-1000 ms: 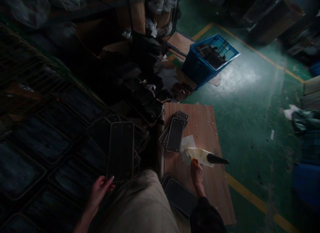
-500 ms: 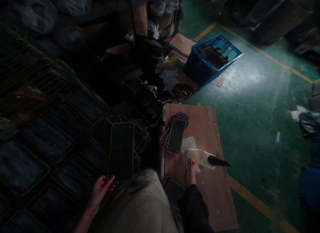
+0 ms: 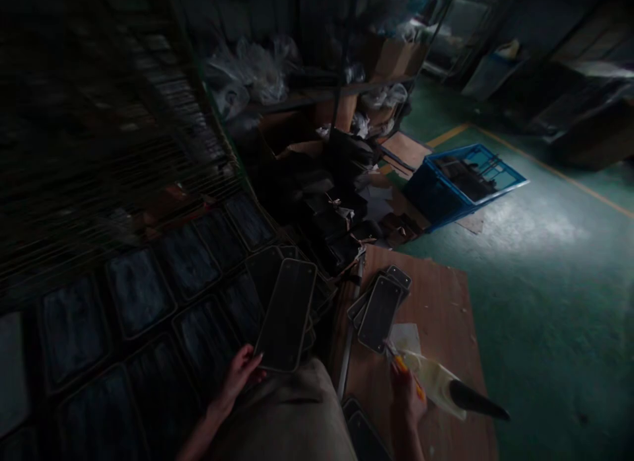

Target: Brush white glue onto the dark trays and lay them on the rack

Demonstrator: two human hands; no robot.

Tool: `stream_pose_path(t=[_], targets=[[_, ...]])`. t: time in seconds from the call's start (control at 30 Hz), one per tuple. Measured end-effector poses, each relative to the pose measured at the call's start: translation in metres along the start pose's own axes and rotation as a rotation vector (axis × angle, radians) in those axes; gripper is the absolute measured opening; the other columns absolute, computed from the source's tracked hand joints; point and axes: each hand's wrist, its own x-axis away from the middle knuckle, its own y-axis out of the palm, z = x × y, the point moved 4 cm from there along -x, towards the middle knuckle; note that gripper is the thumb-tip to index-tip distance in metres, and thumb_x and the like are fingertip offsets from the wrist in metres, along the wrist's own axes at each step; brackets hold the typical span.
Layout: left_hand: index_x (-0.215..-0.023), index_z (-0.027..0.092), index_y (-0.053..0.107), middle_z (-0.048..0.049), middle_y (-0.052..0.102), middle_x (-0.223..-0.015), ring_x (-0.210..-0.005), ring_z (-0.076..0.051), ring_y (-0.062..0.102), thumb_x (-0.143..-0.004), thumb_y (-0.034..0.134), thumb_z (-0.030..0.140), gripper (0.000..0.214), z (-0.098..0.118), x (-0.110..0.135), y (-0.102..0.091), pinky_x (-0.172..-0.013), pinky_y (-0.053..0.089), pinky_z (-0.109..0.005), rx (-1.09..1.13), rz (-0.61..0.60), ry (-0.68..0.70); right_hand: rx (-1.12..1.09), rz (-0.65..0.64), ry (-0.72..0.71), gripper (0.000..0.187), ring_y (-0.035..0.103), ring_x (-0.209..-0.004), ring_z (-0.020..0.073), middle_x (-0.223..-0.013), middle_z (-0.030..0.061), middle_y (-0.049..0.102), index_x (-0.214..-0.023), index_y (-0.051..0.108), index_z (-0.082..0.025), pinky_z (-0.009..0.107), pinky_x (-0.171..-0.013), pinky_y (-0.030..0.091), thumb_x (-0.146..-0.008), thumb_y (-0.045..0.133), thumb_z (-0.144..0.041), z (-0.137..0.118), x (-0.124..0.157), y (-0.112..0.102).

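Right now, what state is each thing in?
left hand: closed on the panel
panel: held by a lower corner
right hand: closed around the yellow tool
yellow tool: held, tip by the stack
stack: unevenly overlapped, on the table
crate: open-topped, dark items inside
plastic bags: crumpled

No text, label, brand or number can be read anywhere — the view is dark and blurred in places. On the blue crate [image 3: 430,191], the cardboard box [image 3: 396,58] and the pale sheet [image 3: 409,335], no lettering can be made out. Only a plain marking can be discerned: a yellow line [image 3: 448,136] by which the green floor [image 3: 539,289] is crossed — two stretches, joined at a corner beyond the crate.
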Motion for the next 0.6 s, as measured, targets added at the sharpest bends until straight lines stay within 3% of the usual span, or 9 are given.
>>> stream_pose_path(t=[0.07,0.17,0.3,0.4,0.6], targets=[[-0.090,0.020,0.049,0.0039,0.062,-0.072,-0.050,-0.016,0.065,-0.052,0.082,0.051,0.059,0.003,0.003,0.000,-0.045,0.051,-0.024,0.094,-0.001,0.000,-0.148,-0.022,0.032,0.049,0.070,-0.079,0.0257,-0.087,0.0073,0.069,-0.108,0.057,-0.017,0.042,-0.072,0.058,-0.084,0.053,-0.059,-0.031,0.009,0.022],[-0.098,0.021,0.047,0.0042,0.063,-0.075,-0.052,-0.016,0.067,-0.054,0.083,0.047,0.062,0.004,0.004,-0.003,-0.049,0.054,-0.025,0.225,0.030,0.004,-0.274,-0.205,0.048,0.051,0.070,-0.076,0.0237,-0.084,0.0052,0.071,-0.109,0.058,-0.017,0.035,-0.069,0.058,-0.073,0.071,-0.051,-0.092,0.021,0.066],[-0.094,0.021,0.046,0.0081,0.059,-0.064,-0.047,-0.018,0.066,-0.051,0.084,0.046,0.062,-0.005,-0.010,-0.007,-0.046,0.054,-0.026,0.281,-0.005,-0.002,-0.195,-0.395,-0.166,0.040,0.068,-0.074,0.0198,-0.085,0.0045,0.069,-0.102,0.062,-0.017,0.028,-0.065,0.055,-0.076,0.070,-0.047,-0.163,0.044,0.123],[-0.089,0.022,0.045,0.0090,0.059,-0.063,-0.048,-0.018,0.067,-0.052,0.083,0.047,0.060,-0.018,-0.021,-0.008,-0.046,0.056,-0.027,0.329,-0.030,0.025,-0.092,-0.520,-0.323,0.034,0.066,-0.072,0.0174,-0.085,0.0033,0.068,-0.100,0.063,-0.018,0.026,-0.064,0.053,-0.078,0.068,-0.045,-0.185,0.063,0.160],[-0.087,0.022,0.041,0.0075,0.061,-0.063,-0.048,-0.020,0.067,-0.052,0.084,0.048,0.061,-0.041,-0.024,-0.006,-0.047,0.056,-0.028,0.405,-0.029,-0.038,0.250,-0.739,-0.761,0.026,0.065,-0.081,0.0167,-0.094,0.0058,0.068,-0.104,0.062,-0.018,0.025,-0.070,0.050,-0.089,0.054,-0.037,-0.198,0.074,0.218]])
